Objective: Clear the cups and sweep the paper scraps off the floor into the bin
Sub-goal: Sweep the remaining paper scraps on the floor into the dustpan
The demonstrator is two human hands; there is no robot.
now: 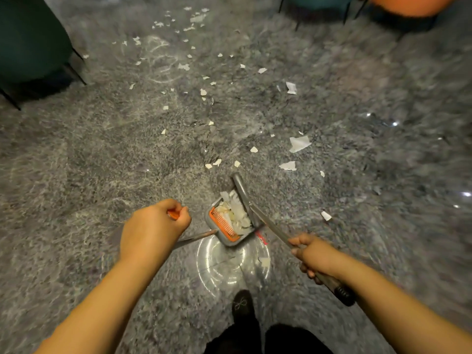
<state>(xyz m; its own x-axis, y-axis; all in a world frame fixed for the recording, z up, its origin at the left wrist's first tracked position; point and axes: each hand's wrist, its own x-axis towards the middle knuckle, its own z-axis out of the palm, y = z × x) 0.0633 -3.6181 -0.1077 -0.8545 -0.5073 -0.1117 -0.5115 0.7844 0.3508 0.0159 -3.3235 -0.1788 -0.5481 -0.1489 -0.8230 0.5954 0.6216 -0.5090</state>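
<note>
The left hand (153, 227) has its fingers clenched round an orange-tipped handle (174, 214), the right hand (310, 254) grips the long dustpan handle (270, 227), and the grey dustpan (231, 221) sits on the floor (76, 162), heaped with white paper scraps (298, 143) that also lie scattered beyond it.

paper scraps (299, 143) on floor (76, 154) beyond dustpan (231, 221), more inside it

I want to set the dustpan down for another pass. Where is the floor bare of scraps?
Bare: the floor left of the dustpan, below the dark green chair. Crowded: scraps ahead and right of the pan, up toward the orange chair.
</note>
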